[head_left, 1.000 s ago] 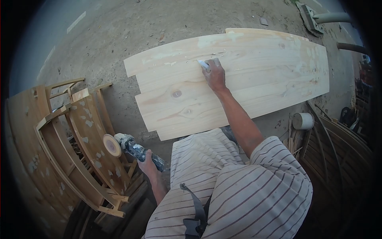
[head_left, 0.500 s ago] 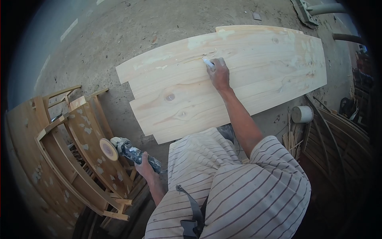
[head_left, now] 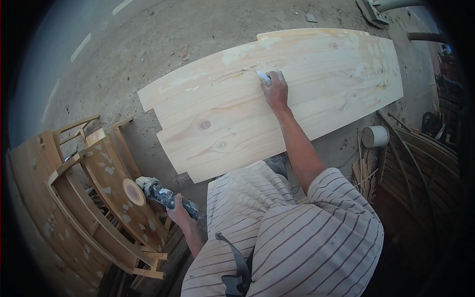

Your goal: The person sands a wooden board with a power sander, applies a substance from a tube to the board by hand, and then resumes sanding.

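Observation:
My right hand is closed around a small white bottle with a narrow tip. Its tip points at a crack with a yellowish streak in a pale wooden panel. Stepped ends, knots and light filler patches mark this panel, which lies in front of my legs. Low on the left, my left hand grips the body of a worn, paint-spotted angle grinder. A round sanding disc on the grinder faces away to the left, beside some wooden furniture frames.
Wooden furniture parts with grey filler spots are stacked at the left. On the right, a white round container stands near wood strips and a slatted wooden piece. Metal legs show at the upper right above the dusty floor.
My right hand with the white bottle has shifted slightly right along the crack. The view has tilted a little; the grinder stays in my left hand.

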Motion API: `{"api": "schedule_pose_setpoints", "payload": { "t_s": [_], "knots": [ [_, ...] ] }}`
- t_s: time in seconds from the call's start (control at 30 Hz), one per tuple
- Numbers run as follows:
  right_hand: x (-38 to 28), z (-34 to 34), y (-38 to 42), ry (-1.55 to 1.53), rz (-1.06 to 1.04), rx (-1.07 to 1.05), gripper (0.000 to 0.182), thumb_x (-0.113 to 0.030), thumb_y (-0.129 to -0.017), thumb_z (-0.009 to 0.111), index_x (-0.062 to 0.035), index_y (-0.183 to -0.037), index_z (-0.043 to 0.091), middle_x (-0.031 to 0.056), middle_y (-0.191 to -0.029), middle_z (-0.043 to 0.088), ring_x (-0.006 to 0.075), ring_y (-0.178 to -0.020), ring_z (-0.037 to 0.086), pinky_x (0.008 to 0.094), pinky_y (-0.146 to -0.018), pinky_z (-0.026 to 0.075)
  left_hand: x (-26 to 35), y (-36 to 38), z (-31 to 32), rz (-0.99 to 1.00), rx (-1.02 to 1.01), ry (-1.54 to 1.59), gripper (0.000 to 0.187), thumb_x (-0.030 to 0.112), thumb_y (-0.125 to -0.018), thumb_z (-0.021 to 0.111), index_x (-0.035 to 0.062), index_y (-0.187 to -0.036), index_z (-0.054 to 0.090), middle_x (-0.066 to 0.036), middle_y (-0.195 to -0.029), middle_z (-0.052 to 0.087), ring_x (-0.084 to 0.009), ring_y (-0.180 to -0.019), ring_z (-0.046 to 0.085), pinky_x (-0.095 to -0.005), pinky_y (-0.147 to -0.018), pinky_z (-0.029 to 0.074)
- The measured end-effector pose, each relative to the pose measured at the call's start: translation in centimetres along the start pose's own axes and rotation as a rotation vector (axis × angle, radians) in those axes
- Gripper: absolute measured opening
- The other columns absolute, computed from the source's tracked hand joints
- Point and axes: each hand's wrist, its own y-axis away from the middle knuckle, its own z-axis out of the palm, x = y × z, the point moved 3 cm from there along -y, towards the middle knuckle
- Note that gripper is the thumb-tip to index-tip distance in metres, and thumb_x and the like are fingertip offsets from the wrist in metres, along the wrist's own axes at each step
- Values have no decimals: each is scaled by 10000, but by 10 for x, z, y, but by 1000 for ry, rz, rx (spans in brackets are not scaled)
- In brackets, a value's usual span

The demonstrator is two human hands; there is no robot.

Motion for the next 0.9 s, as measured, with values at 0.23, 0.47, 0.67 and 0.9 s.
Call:
{"api": "schedule_pose_setpoints", "payload": {
  "t_s": [0.23,0.47,0.67,0.9],
  "knots": [
    [11,-7,-13,18,13,24,226,-74,-868,800,-41,-1029,646,164,-995,631,390,-848,677,491,-714,554,1,3,-1,-24,21,-3,279,74,-894,777,10,-1125,634,-49,-935,653,-172,-755,634,-347,-682,530],
    [13,-6,-12,-12,-8,23,201,-84,-870,801,-44,-1004,658,166,-1001,641,383,-847,678,484,-725,553,-4,2,-2,-35,24,12,266,66,-897,771,10,-1117,633,-44,-930,651,-168,-742,631,-342,-673,529],
    [-8,15,0,-113,27,-40,215,-107,-869,814,-50,-1024,677,168,-984,650,378,-827,678,481,-711,554,-10,4,-4,-4,10,34,254,64,-901,767,9,-1107,629,-43,-914,650,-172,-729,630,-339,-667,530],
    [-53,58,8,-156,-56,-153,247,-118,-874,809,-48,-1062,666,173,-1025,648,396,-879,694,492,-739,574,-24,1,-15,-36,29,35,301,82,-901,773,3,-1148,619,-49,-965,646,-164,-791,633,-342,-716,528]
  ]
}}
